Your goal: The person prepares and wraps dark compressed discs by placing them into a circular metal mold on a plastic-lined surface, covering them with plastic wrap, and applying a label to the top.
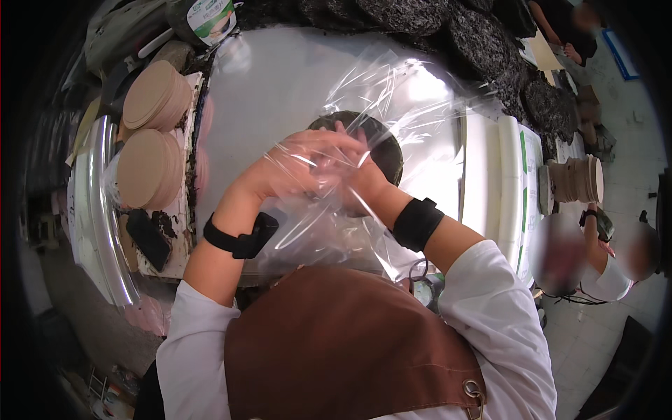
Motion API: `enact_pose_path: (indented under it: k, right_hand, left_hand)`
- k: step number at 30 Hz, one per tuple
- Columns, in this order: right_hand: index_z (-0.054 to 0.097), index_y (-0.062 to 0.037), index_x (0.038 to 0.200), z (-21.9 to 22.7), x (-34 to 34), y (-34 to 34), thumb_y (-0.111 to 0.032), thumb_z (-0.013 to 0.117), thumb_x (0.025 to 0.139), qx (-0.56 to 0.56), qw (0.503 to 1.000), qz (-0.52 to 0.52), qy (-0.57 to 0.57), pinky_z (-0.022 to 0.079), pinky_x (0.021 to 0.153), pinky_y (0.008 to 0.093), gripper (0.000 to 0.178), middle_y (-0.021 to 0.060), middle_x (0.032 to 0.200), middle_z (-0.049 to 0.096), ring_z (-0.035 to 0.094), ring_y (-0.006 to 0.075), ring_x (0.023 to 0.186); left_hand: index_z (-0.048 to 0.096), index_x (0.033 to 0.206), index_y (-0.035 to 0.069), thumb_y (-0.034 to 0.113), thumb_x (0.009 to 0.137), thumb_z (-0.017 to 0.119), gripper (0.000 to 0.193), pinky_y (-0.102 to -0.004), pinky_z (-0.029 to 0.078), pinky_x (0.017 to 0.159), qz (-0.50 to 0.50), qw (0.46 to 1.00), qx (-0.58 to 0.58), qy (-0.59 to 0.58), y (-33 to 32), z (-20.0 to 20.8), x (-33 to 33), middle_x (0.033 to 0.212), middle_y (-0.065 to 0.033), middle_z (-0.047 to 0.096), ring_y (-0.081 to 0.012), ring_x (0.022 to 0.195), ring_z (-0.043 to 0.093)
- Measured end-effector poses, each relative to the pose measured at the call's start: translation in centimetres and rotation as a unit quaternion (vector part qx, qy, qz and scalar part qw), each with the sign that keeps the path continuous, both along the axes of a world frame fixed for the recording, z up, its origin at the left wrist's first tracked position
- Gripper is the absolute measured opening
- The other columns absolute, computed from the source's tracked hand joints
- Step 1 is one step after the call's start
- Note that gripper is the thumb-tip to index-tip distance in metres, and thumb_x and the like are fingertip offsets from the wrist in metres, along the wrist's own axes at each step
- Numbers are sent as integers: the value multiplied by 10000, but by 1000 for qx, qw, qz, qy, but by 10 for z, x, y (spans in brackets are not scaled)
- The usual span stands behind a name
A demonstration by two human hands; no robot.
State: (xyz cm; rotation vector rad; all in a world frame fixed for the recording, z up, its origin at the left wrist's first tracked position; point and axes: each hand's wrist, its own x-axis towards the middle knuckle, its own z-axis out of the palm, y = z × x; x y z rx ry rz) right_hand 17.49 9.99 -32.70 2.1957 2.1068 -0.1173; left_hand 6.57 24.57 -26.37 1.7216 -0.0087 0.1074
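A dark round cake (pixel 388 150) of rough material lies on the pale work surface in front of me. Clear plastic film (pixel 329 234) spreads around it, gathered and creased where my hands meet, with one part hanging toward my apron. My left hand (pixel 297 164) reaches across from the left, its long fingers laid over the right hand and closed on the film. My right hand (pixel 364 178) is at the cake's near side, partly behind the left one, with fingers pointing away from me and film between them. The overlap and glare hide some fingertips.
Two stacks of thin tan discs (pixel 147 168) stand left, near a dark phone (pixel 148 238) and a roll of clear film (pixel 105 210). Dark crumbly cakes (pixel 483 42) are piled along the back. A white roll (pixel 509 189) and another tan stack (pixel 577 180) lie right, near other people.
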Motion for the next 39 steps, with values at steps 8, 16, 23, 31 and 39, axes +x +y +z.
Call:
enact_pose_path:
  k: [8,16,23,31,39]
  right_hand:
    - [664,-43,937,38,-3,-35,-150,603,807,100,975,19,198,444,949,418,179,142,1011,655,599,314,991]
    - [707,-52,835,75,-3,-73,-259,668,824,-54,995,-48,65,425,1010,423,212,107,850,682,637,278,937]
    - [531,2,1245,46,-4,-164,-158,691,895,128,551,-475,674,492,638,257,417,81,811,649,623,154,709]
    - [672,-39,1104,33,-24,-210,-145,627,916,227,739,-433,464,513,913,373,220,154,1112,658,605,233,1115]
    - [624,-105,1225,50,-29,-65,-368,672,846,151,960,-138,192,337,1108,495,463,112,1210,610,501,297,1235]
  left_hand:
    - [566,756,51,69,758,585,26,-432,485,789,205,887,413,-7,-44,-55,31,861,-106,565,-307,868,568]
    - [451,1386,111,400,728,777,790,-487,359,1028,81,845,520,99,-58,-43,22,1365,-117,435,-294,1313,384]
    - [357,1462,56,514,831,630,825,-534,341,1024,33,753,647,112,-71,-46,23,1422,-121,409,-283,1324,371]
    - [386,1444,48,485,881,588,741,-503,381,1020,46,726,679,101,-68,-39,20,1393,-103,448,-261,1280,428]
    - [505,1291,41,315,874,612,510,-428,446,925,49,878,475,-45,-42,-37,21,1243,-101,544,-249,1122,523]
